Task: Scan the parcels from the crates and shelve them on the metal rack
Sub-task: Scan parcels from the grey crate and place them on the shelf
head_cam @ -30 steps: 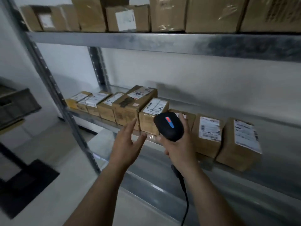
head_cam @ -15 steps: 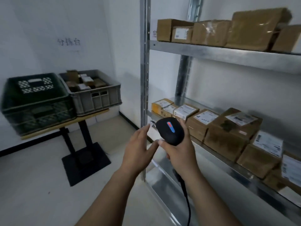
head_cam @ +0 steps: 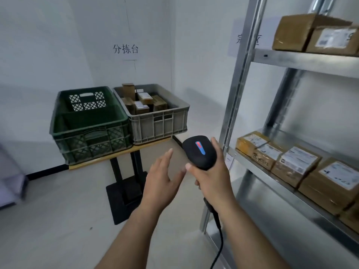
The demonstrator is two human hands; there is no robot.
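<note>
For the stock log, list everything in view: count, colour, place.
Green crate: one, green, left on the stand.
Grey crate: one, grey, right on the stand.
Crate parcels: several, brown, in the grey crate.
Shelf parcels: at least six, brown, on two rack shelves.
Stand: one, black foot, by the wall.
Rack: one, silver, far right.
Scanner: one, black, in the right hand.
Left hand: one, open, beside the scanner.
Right hand: one, gripping the scanner.

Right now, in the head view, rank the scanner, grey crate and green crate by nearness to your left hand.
1. Scanner, just right of the left hand, gripped by the right hand.
2. Grey crate, farther ahead.
3. Green crate, beside it, farther left.
</note>
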